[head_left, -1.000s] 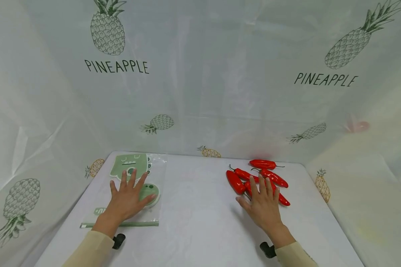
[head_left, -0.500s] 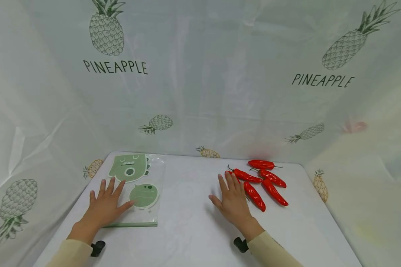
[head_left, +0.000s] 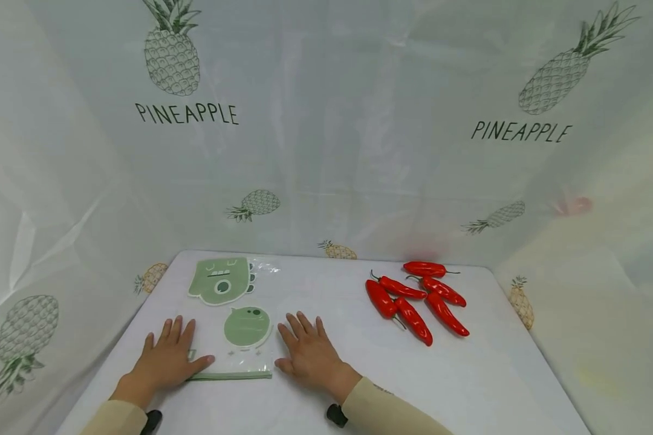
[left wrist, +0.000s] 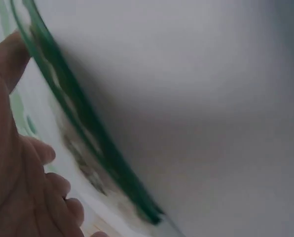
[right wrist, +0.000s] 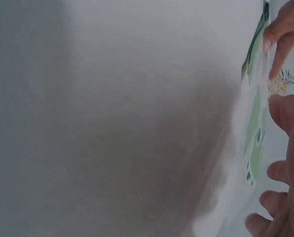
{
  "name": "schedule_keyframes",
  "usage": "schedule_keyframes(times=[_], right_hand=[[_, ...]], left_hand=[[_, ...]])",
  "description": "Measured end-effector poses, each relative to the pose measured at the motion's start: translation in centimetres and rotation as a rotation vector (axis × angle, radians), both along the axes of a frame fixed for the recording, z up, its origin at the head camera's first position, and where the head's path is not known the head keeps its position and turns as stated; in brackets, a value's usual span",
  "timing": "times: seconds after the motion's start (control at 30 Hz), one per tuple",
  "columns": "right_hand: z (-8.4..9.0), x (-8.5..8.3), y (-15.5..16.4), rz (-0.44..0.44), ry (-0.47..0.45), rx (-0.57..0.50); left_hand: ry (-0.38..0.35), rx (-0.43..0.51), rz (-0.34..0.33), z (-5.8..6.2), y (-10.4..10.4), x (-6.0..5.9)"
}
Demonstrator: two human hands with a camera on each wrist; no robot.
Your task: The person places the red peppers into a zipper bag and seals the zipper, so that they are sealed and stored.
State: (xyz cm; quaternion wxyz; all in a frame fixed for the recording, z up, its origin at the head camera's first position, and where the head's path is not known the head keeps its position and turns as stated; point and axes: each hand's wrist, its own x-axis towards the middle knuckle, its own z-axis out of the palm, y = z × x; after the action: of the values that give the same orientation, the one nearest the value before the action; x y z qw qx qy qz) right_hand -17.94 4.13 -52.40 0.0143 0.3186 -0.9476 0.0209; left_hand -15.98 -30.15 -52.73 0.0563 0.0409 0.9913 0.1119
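Note:
A clear zip bag [head_left: 234,356] printed with two green cartoon figures lies flat at the table's near left, its green zip strip [head_left: 231,376] toward me. My left hand [head_left: 165,357] lies flat beside the bag's near-left corner, thumb touching it. My right hand [head_left: 307,355] lies flat against the bag's near-right corner, fingers straight. The left wrist view shows the zip strip [left wrist: 88,140] beside my left hand [left wrist: 11,177]. The right wrist view shows my right hand [right wrist: 287,148], its thumb at the bag's edge [right wrist: 253,128]. Several red chili peppers [head_left: 413,297] lie apart at the far right.
The white table [head_left: 337,386] is walled by translucent curtains printed with pineapples [head_left: 171,51] at the back and both sides. Bare tabletop lies between the bag and the peppers and along the near edge.
My right hand has left the peppers and moved left across the table to the bag's right corner. My left hand has slid back off the bag to its near-left corner. The bag has shifted slightly right.

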Motion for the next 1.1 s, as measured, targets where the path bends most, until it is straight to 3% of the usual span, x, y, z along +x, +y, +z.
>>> schedule_keyframes(times=[0.1, 0.33, 0.67, 0.9, 1.1], right_hand=[[-0.2, 0.6, 0.1, 0.023, -0.052, 0.024], [-0.4, 1.3, 3.6, 0.018, -0.180, 0.008], [-0.4, -0.2, 9.1, -0.063, -0.212, -0.023], [-0.4, -2.3, 11.2, -0.109, -0.194, -0.049], [-1.1, -3.5, 11.5, -0.129, -0.176, -0.024]], left_hand=[[0.025, -0.018, -0.043, 0.4, 2.9, 0.2], [-0.001, -0.006, -0.154, 0.1, 9.1, -0.5], [-0.025, 0.054, -0.310, -0.3, 16.2, -0.1], [-0.073, 0.081, -0.410, 1.2, 18.7, 0.5], [-0.068, 0.068, -0.429, 0.6, 19.2, 0.8]])
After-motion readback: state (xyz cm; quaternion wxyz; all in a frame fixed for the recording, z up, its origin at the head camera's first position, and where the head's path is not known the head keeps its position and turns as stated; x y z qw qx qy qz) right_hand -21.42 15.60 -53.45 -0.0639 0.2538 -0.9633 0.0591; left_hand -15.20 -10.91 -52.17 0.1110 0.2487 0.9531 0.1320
